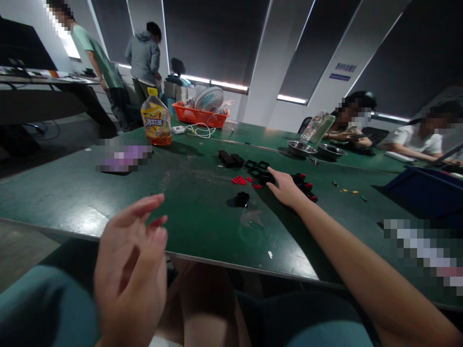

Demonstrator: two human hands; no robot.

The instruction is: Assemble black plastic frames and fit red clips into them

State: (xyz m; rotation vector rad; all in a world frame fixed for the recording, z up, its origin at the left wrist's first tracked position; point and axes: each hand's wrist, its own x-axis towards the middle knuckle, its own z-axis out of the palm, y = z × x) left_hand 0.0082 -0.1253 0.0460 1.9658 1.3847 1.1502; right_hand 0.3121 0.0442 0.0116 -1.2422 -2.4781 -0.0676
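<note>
My left hand (pixel 132 270) hovers over the near table edge with its fingers apart and loosely curved, and nothing shows in it. My right hand (pixel 285 188) reaches out to a group of black plastic parts (pixel 265 176), thumb and forefinger apart at their edge; whether it touches them is hard to tell. Small red pieces (pixel 238 180) lie just left of those parts. Nearer to me sits a single black part (pixel 242 199). Black blocks (pixel 230 159) stand together farther back, and black parts with red ends (pixel 304 185) lie beyond my right wrist.
On the green table (pixel 202 212) stand a yellow-capped bottle (pixel 156 118), an orange basket (pixel 200 115) holding a fan, a white cable (pixel 198 130), metal bowls (pixel 302 148) and a dark blue bin (pixel 430 193). A purple object (pixel 125 158) lies left. Several people are around.
</note>
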